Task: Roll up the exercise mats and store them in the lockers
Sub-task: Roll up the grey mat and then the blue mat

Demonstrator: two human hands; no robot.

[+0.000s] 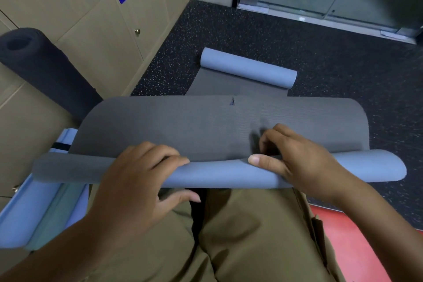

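Item: grey-and-blue exercise mat (206,121), near end turned over into a first small roll (217,173) that lies crosswise, its long axis running left to right just ahead of the person's lap. Grip, left hand (135,181): fingers curled over the top of the roll, thumb underneath, holding it slightly left of the middle. Grip, right hand (295,158): fingers hooked over the roll's far side, thumb pressed flat along its near face, holding it right of the middle; both grips closed on the same roll, neither nearer than the other. Beyond the grips the flat grey part of the mat stretches straight away, at right angles to the roll, so the roll probably has to be turned forward, away from the body. Farther on, the mat's far end (248,68) is already curled into a blue tube on the speckled floor (320,52). Left of the grips: a dark rolled mat (45,68) leaning against the lockers (91,30), and light blue mats (34,213) low beside the left forearm.
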